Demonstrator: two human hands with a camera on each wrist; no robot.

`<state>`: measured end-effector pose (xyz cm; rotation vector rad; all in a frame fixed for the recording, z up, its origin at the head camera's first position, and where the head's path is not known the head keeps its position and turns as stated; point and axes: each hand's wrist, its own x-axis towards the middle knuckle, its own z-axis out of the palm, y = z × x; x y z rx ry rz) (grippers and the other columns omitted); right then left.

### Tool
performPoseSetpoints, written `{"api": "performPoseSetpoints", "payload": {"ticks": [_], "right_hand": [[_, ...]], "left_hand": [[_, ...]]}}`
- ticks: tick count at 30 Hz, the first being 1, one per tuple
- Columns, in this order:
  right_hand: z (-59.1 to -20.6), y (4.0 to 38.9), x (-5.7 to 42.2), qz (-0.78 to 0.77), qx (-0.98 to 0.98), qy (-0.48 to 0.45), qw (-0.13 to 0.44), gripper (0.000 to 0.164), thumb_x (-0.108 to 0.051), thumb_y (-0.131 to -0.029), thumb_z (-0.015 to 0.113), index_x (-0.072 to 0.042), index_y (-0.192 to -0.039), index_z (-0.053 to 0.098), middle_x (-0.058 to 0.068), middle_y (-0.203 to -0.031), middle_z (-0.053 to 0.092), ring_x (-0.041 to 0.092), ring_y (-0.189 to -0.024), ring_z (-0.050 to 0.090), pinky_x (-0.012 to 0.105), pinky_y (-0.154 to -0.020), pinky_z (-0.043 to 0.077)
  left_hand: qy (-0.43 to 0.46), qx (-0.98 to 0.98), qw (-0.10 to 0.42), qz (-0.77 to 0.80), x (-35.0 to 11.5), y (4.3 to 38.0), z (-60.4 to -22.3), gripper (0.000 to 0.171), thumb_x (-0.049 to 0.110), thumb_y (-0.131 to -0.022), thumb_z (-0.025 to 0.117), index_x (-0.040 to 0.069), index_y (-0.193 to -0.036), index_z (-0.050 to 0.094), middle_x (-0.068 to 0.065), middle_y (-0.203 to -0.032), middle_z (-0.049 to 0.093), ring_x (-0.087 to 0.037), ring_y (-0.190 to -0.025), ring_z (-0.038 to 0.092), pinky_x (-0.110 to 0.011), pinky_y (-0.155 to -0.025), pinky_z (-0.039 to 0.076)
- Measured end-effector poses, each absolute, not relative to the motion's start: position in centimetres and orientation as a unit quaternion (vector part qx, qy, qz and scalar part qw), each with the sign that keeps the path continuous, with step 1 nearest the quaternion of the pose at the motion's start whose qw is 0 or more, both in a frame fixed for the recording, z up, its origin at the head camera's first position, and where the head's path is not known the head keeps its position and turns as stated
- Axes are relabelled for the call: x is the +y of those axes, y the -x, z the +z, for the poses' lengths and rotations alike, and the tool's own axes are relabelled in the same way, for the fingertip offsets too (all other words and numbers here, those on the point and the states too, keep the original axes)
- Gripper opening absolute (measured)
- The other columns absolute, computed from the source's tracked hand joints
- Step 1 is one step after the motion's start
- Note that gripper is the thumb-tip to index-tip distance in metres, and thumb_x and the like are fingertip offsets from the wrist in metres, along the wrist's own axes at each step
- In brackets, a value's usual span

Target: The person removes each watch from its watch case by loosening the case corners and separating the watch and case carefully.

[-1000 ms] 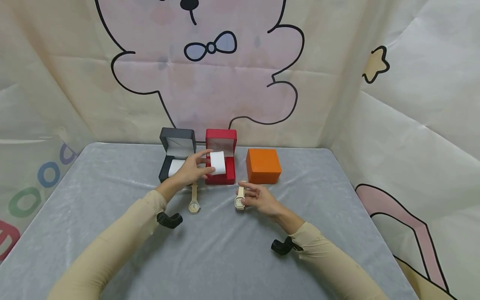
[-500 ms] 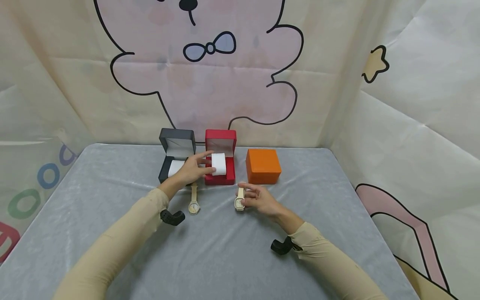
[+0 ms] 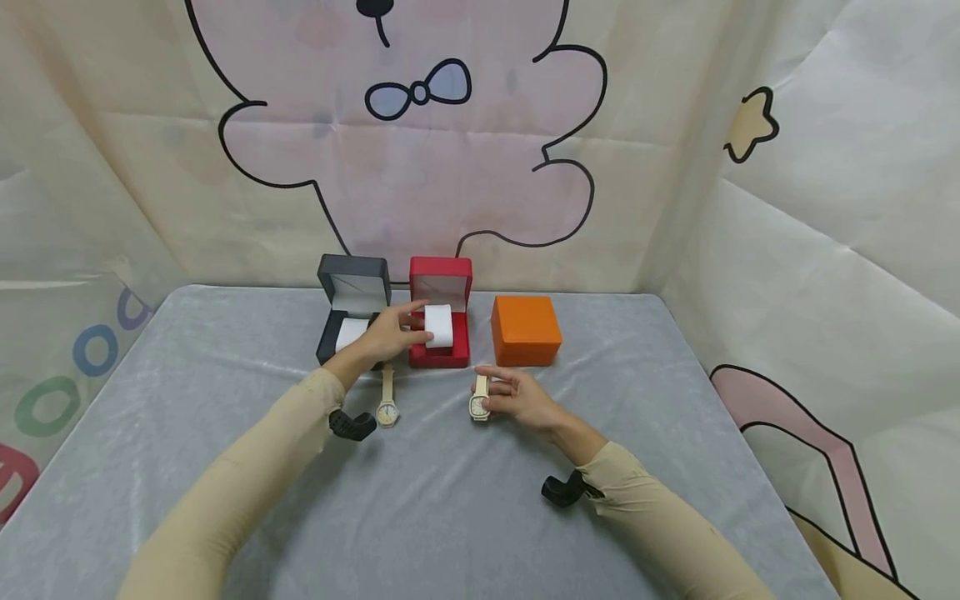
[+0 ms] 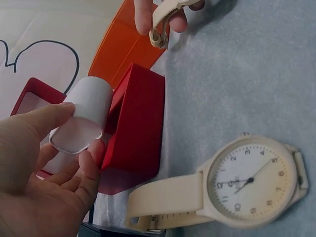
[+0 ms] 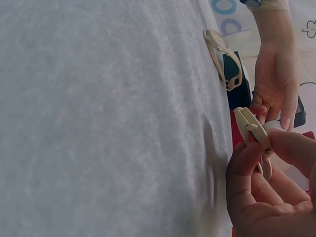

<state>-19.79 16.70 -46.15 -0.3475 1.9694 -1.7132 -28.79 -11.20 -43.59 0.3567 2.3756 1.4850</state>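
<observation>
My left hand [image 3: 387,335] pinches a white watch cushion [image 4: 91,106] between thumb and fingers, over the open red box [image 3: 439,358]. In the left wrist view the cushion is a tilted roll with a hollow end toward the camera, overlapping the box's rim. My right hand [image 3: 525,402] grips a cream wristwatch [image 3: 479,406] by its edge, just in front of the boxes; its strap hangs in a loop in the right wrist view. A second cream watch [image 4: 252,180] with a round white dial lies on the cloth below my left hand.
Left of the red box stands an open dark grey box [image 3: 354,268] with a white cushion [image 3: 351,332] in it, partly behind my left hand. A closed orange box [image 3: 527,331] sits at the right. Grey cloth [image 3: 450,517] covers the table, with a printed curtain behind.
My left hand has shifted slightly right, and the white cushion has moved a little right and down over the red box. My right hand and its watch stay nearly still.
</observation>
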Motion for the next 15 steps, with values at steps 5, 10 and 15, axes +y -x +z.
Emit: {"api": "performPoseSetpoints", "payload": {"ticks": [5,10,15], "right_hand": [[-46.28,20.19,16.79,-0.631,0.719,0.136,0.257,0.064,0.007,-0.096,0.060,0.005,-0.154,0.033,0.036,-0.141,0.053,0.003,-0.104,0.066,0.021,-0.088,0.057],[-46.77,20.56,16.84,-0.635,0.713,0.138,0.263,0.065,0.007,-0.096,0.059,0.005,-0.155,0.032,0.036,-0.143,0.051,0.004,-0.107,0.065,0.022,-0.090,0.057],[-47.11,20.76,16.64,-0.635,0.712,0.131,0.267,0.065,0.007,-0.097,0.059,0.003,-0.155,0.033,0.035,-0.143,0.052,0.003,-0.105,0.065,0.021,-0.089,0.057]], "left_hand": [[-0.126,0.840,0.161,0.503,-11.40,28.83,-43.29,0.072,0.019,-0.097,0.068,0.015,-0.160,0.032,-0.025,-0.145,0.054,-0.038,-0.135,0.053,-0.052,-0.109,0.047],[-0.134,0.844,0.159,0.494,-11.30,28.75,-43.30,0.073,0.018,-0.097,0.067,0.012,-0.160,0.031,-0.026,-0.144,0.054,-0.039,-0.133,0.054,-0.052,-0.107,0.049],[-0.145,0.850,0.153,0.483,-11.15,28.88,-43.73,0.072,0.018,-0.098,0.067,0.010,-0.160,0.030,-0.027,-0.143,0.055,-0.040,-0.132,0.055,-0.050,-0.104,0.051]]}}
